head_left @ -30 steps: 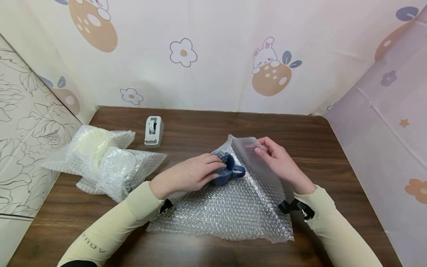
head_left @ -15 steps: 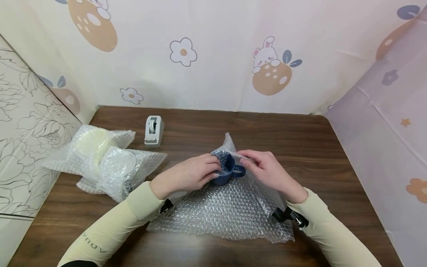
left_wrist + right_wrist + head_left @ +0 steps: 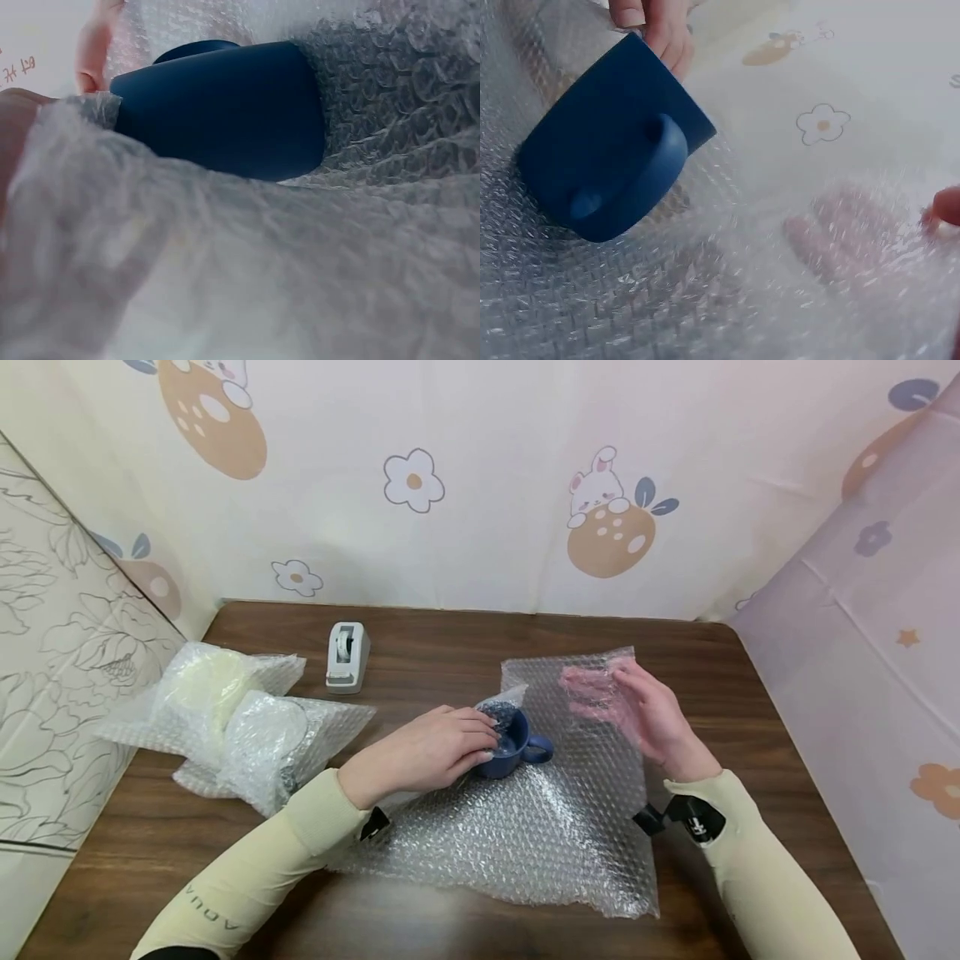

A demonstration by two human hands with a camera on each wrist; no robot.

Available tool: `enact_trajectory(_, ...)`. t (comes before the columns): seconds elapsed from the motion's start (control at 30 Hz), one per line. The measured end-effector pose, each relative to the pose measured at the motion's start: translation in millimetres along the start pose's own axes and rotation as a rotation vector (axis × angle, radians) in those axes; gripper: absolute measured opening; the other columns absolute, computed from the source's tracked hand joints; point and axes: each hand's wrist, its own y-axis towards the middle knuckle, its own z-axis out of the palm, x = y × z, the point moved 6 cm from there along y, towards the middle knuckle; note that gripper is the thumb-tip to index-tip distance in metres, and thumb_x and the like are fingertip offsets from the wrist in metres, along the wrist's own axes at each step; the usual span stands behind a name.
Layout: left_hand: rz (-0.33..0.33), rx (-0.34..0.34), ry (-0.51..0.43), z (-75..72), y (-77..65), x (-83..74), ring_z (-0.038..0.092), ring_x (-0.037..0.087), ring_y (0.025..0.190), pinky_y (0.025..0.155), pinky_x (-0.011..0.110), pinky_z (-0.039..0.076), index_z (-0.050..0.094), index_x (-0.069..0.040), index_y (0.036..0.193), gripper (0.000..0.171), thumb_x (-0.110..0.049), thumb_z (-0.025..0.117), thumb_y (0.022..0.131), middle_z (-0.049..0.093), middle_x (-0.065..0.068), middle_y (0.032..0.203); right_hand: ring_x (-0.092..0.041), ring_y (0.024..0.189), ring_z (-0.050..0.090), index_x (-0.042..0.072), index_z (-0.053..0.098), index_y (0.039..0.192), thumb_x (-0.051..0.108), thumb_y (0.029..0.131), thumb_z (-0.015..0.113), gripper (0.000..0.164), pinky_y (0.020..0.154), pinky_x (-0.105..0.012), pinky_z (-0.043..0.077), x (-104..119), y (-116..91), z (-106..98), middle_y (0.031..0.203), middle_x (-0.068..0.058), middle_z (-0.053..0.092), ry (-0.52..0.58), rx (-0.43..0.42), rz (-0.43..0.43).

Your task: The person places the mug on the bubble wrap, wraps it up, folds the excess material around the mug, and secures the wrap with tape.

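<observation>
A dark blue mug [image 3: 517, 747] stands on a sheet of bubble wrap [image 3: 517, 835], its handle toward the right. My left hand [image 3: 431, 752] grips the mug's left rim through a fold of wrap, with fingertips reaching over the opening. In the left wrist view the mug's side [image 3: 225, 109] shows between layers of wrap. My right hand [image 3: 645, 710] holds the sheet's far right part, fingers spread behind the clear film and thumb on the near side. The mug's handle [image 3: 652, 180] faces the right wrist camera, apart from that hand.
Two bubble-wrapped bundles, one pale yellow [image 3: 206, 681] and one whitish [image 3: 266, 727], lie together at the table's left. A white tape dispenser [image 3: 347, 658] stands behind them toward the middle. Patterned curtains [image 3: 495, 527] border the brown wooden table [image 3: 720, 693].
The right hand first came left to the mug with the wrap's flap, then swung back right and away, opening the flap out. The left hand and mug stay in place.
</observation>
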Motion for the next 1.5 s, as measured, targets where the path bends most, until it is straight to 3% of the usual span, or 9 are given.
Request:
enact_trajectory(0.13,-0.004,0.007,-0.004,0.8,2.7,-0.8,0.05,0.017,0.129,0.106,0.038,0.039,0.07,-0.012,0.121,0.03,-0.028,0.05,0.105,0.066,-0.001,0.125,-0.036,0.13,0.051,0.006,0.052,0.117,0.009,0.11,0.019,0.033,0.104,-0.052,0.042,-2,0,17,0.136,-0.024,0.057,-0.055,0.059,-0.012)
enact_trajectory(0.3,0.007,0.008,-0.024,1.1,4.8,-1.9,0.052,0.019,0.127,0.113,0.035,0.032,0.07,-0.008,0.117,0.028,-0.025,0.051,0.105,0.068,0.001,0.118,-0.014,0.109,0.06,0.013,0.051,0.113,0.014,0.109,0.035,0.017,0.096,-0.031,0.047,-4,5,42,0.111,-0.001,0.062,-0.362,-0.008,-0.001)
enact_trajectory(0.43,-0.001,-0.007,-0.071,1.5,5.7,-2.3,0.054,0.02,0.126,0.112,0.032,0.033,0.07,-0.007,0.112,0.023,-0.022,0.055,0.104,0.068,0.004,0.117,-0.013,0.11,0.057,0.009,0.047,0.108,0.012,0.108,0.036,0.011,0.094,-0.027,0.042,-9,10,58,0.114,-0.002,0.063,-0.594,-0.001,0.029)
enact_trajectory(0.6,-0.06,-0.062,-0.111,-2.1,8.7,-1.4,0.062,0.016,0.105,0.093,0.033,0.049,0.068,-0.01,0.108,0.017,-0.023,0.062,0.1,0.067,0.002,0.111,-0.025,0.101,0.057,0.001,0.044,0.111,0.011,0.108,0.038,0.012,0.086,-0.031,0.045,-15,15,75,0.108,-0.018,0.058,-0.79,0.057,0.047)
enact_trajectory(0.8,-0.086,-0.151,-0.2,-4.6,8.6,-0.3,0.055,0.01,0.078,0.072,0.03,0.049,0.06,-0.013,0.097,0.013,-0.022,0.069,0.096,0.06,-0.003,0.093,-0.031,0.102,0.058,0.011,0.053,0.122,0.019,0.108,0.044,0.018,0.085,-0.034,0.048,-21,16,82,0.114,-0.01,0.063,-0.927,0.051,0.131)
enact_trajectory(0.93,-0.115,-0.288,-0.304,-6.6,2.6,4.1,0.047,0.012,0.074,0.066,0.026,0.043,0.049,-0.011,0.089,0.031,-0.018,0.08,0.086,0.05,-0.001,0.091,-0.031,0.111,0.062,0.016,0.057,0.13,0.026,0.107,0.048,0.027,0.089,-0.034,0.05,-26,15,87,0.127,-0.002,0.065,-1.004,0.081,0.167)
enact_trajectory(1.2,-0.162,-0.458,-0.425,-7.0,-4.7,8.4,0.053,0.022,0.094,0.073,0.021,0.051,0.046,-0.004,0.113,0.055,-0.014,0.087,0.078,0.043,0.007,0.113,-0.019,0.102,0.06,0.008,0.068,0.119,0.022,0.106,0.049,0.027,0.085,-0.038,0.049,-29,19,93,0.12,-0.001,0.061,-1.299,0.061,0.042)
enact_trajectory(1.3,-0.132,-0.475,-0.386,-7.7,-4.6,6.7,0.05,0.022,0.108,0.084,0.025,0.051,0.047,-0.003,0.12,0.058,-0.014,0.086,0.079,0.046,0.009,0.119,-0.018,0.092,0.053,0.005,0.072,0.102,0.018,0.105,0.053,0.023,0.078,-0.036,0.046,-33,22,100,0.107,-0.004,0.054,-1.466,0.051,-0.026)
enact_trajectory(1.5,-0.049,-0.475,-0.29,-9.0,-3.7,-0.7,0.052,0.019,0.108,0.096,0.032,0.045,0.054,-0.004,0.116,0.044,-0.015,0.083,0.083,0.054,0.006,0.115,-0.026,0.085,0.043,0.004,0.071,0.087,0.013,0.099,0.061,0.019,0.074,-0.036,0.041,-44,27,116,0.091,-0.006,0.047,-1.745,0.029,-0.099)
